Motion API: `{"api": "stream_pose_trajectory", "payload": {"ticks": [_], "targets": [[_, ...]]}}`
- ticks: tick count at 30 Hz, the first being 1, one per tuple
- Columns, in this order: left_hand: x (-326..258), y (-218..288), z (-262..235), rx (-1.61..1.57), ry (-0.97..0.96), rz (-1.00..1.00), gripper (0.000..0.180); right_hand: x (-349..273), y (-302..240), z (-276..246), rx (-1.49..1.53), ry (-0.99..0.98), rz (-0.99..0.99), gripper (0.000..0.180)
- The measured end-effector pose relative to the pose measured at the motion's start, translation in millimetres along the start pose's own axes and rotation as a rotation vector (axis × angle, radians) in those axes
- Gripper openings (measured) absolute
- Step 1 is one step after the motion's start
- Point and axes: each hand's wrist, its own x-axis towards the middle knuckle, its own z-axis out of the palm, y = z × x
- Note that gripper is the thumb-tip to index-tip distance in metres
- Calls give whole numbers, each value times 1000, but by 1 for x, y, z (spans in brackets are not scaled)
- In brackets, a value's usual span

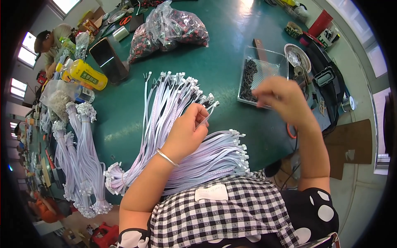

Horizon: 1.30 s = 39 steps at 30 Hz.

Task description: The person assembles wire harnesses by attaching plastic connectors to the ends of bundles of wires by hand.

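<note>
Cable (211, 113) in left hand (189, 131), right hand (284, 99) near tray (268, 71)

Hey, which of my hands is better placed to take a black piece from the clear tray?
Probably your right hand: it hovers at the clear tray, near the black pieces. Your left hand is farther away, pinching a white cable. Blur hides whether the right holds anything.

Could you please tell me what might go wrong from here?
The left hand holds one cable close to the fanned-out bundle, so they might tangle. The right hand is near the clear tray, so a bump could scatter the small black pieces.
</note>
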Motion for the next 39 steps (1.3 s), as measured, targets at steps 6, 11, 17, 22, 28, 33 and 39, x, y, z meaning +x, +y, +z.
{"api": "stream_pose_trajectory", "payload": {"ticks": [6,11,17,22,28,33,39], "targets": [[-1,0,4,-22,-108,-15,20,-28,9,67,29,36,-108,16],[-6,-11,14,-122,-112,29,15,-28,2,87,296,88,97,16],[-8,-7,15,7,-37,89,15,-26,6,110,468,54,78,18],[-6,-10,15,-47,-115,94,15,-31,7,105,660,30,190,16],[-2,1,8,-213,-229,-7,19,-37,7,79,702,209,217,13],[-3,-1,6,-427,-320,-194,12,-36,-10,69,786,187,119,14],[-8,-1,13,-519,-308,-190,8,-38,-11,81,665,211,115,13]]}}
